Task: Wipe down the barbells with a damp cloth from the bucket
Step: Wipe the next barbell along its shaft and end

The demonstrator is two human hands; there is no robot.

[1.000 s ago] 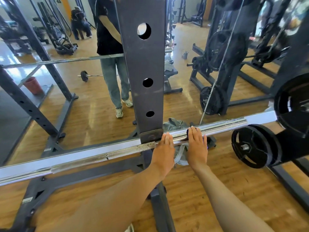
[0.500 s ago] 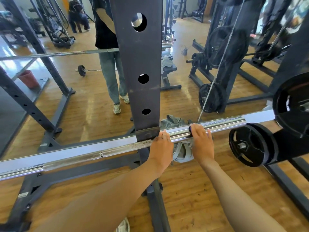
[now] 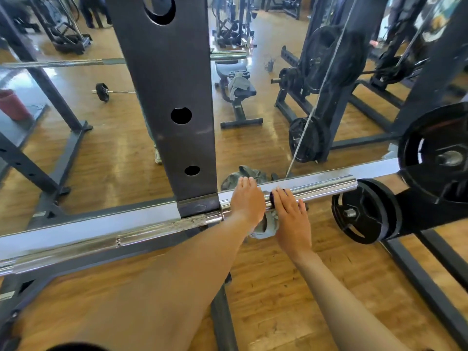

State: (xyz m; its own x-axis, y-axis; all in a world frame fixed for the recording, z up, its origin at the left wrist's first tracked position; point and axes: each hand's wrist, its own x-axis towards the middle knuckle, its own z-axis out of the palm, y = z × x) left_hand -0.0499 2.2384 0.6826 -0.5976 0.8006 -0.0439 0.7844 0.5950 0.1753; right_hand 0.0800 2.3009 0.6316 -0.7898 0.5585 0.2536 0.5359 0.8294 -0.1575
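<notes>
Cloth (image 3: 266,224) under both hands (image 3: 271,206) on barbell (image 3: 316,190).

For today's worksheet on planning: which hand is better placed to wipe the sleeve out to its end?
Probably the right hand: it lies on the barbell nearer the unwiped end, with the cloth beside it.

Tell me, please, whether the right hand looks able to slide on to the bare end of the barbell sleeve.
Probably yes: the right hand lies on the barbell sleeve, and the chrome on to its end shows bare. The small weight plate hangs just beyond and lower.
</notes>
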